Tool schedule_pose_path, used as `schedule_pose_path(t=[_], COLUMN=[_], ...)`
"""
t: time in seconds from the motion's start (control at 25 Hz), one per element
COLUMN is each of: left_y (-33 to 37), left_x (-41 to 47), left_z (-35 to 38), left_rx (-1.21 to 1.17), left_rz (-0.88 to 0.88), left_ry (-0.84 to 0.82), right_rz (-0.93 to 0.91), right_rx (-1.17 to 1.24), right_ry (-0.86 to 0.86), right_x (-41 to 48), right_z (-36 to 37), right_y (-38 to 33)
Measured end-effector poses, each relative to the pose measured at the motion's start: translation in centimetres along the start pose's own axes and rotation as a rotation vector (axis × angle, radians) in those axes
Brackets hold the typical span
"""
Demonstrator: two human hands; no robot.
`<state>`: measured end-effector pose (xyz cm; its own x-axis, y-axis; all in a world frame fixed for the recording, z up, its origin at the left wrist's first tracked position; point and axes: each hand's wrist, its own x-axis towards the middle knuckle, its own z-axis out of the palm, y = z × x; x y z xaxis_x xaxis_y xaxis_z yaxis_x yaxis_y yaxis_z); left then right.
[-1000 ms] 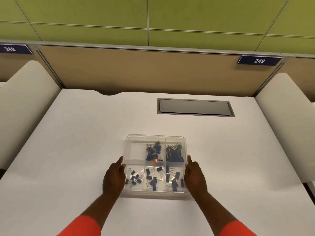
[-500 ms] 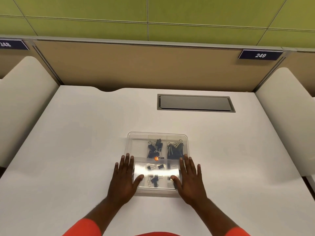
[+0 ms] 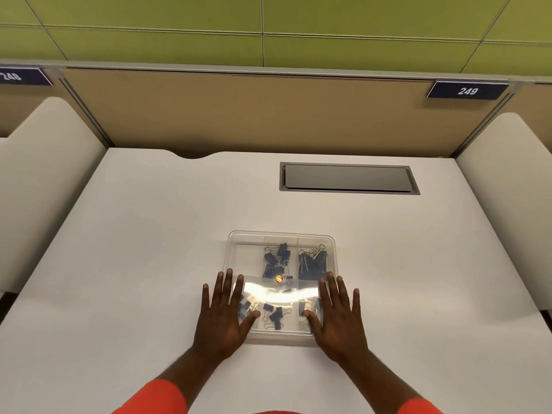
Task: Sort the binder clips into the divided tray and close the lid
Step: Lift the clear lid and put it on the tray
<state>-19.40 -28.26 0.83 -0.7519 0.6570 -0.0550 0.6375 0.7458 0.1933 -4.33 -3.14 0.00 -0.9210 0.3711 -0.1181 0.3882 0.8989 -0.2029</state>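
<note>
"Left hand (image 3: 222, 321) first: how far open?"

"Fully. Fingers straight and spread, palm down on the lower-left corner of the lid (image 3: 249, 259). The thumb angles inward across the clear plastic. It grips nothing and only presses flat."

"Right hand (image 3: 337, 321)?"

"Mirror of the left. Fingers are straight and fanned, the palm is over the lower-right corner of the lid, and the thumb points inward toward the other thumb. The outer fingers of both hands overhang the edge above the worktop (image 3: 149, 234). Nothing is pinched or curled round."

"Location of the divided tray (image 3: 280, 233)?"

"Lower centre of the frame, flat on the worktop and square to the viewer. The lid lies over it. I cannot tell whether it is snapped home."

"Contents?"

"Dark binder clips (image 3: 277, 258) seen through the lid. There is a pile in the upper-middle compartment, with a second pile in the upper-right showing wire handles. More sit in the lower row between the thumbs. A bright band of glare crosses the lid's middle and hides part of that row. A small orange spot (image 3: 279, 278) sits at the centre divider, and what it is I cannot say."

"Surroundings?"

"A grey recessed hatch (image 3: 348, 177) is set in the worktop at upper right of centre. A tan partition stands behind, with a plate reading 249 (image 3: 467, 91) at upper right and one reading 248 (image 3: 12, 76) at upper left. Orange sleeves (image 3: 155, 398) are at the bottom edge."
</note>
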Motion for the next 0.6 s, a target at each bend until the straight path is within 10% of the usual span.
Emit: schedule_pose_path(t=[0.6], left_y=[-3.1], left_x=[12.0], left_z=[-3.4], left_rx=[-0.084], left_rz=[-0.006], left_ry=[-0.308], right_rz=[0.056], right_rx=[0.051], right_ry=[-0.203], right_x=[11.2], right_z=[-4.5], right_y=[2.0])
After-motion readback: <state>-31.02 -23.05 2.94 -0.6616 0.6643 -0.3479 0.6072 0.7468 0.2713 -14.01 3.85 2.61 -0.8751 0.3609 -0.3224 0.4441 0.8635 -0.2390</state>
